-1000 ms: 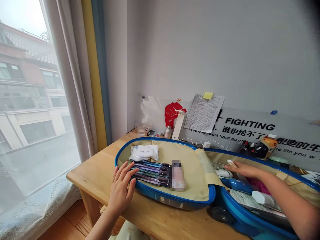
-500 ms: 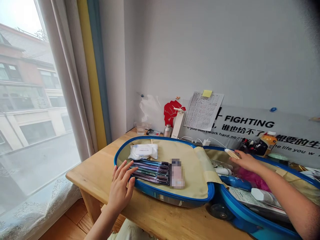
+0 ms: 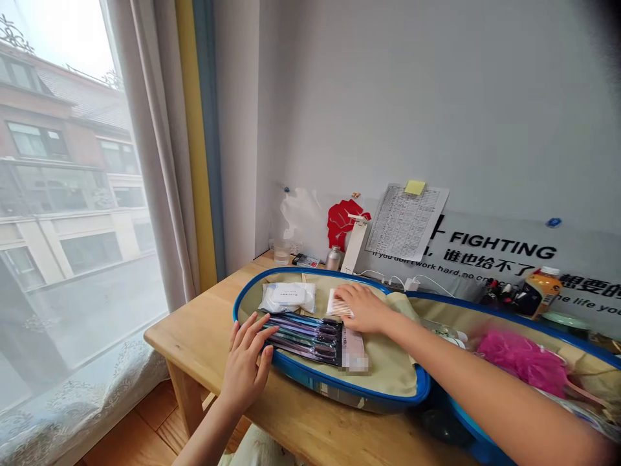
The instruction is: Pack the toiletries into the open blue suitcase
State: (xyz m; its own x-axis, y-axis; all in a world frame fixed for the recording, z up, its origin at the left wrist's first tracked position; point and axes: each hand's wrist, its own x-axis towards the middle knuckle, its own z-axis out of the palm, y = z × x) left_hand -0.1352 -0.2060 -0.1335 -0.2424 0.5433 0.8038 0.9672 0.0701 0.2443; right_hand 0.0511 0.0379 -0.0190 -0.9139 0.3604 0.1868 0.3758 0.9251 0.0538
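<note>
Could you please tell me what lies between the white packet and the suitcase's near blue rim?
The head view shows packaged toothbrushes between the white packet and near rim.

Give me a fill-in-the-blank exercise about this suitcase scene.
1. The right hand holds cotton swabs over the open suitcase, rimmed in ____.
2. The left hand is at a pack of ____.
3. The mesh puff is coloured ____.
4. The sticky note on the wall sheet is coloured ____.
Missing words: blue; toothbrushes; pink; yellow.
</note>
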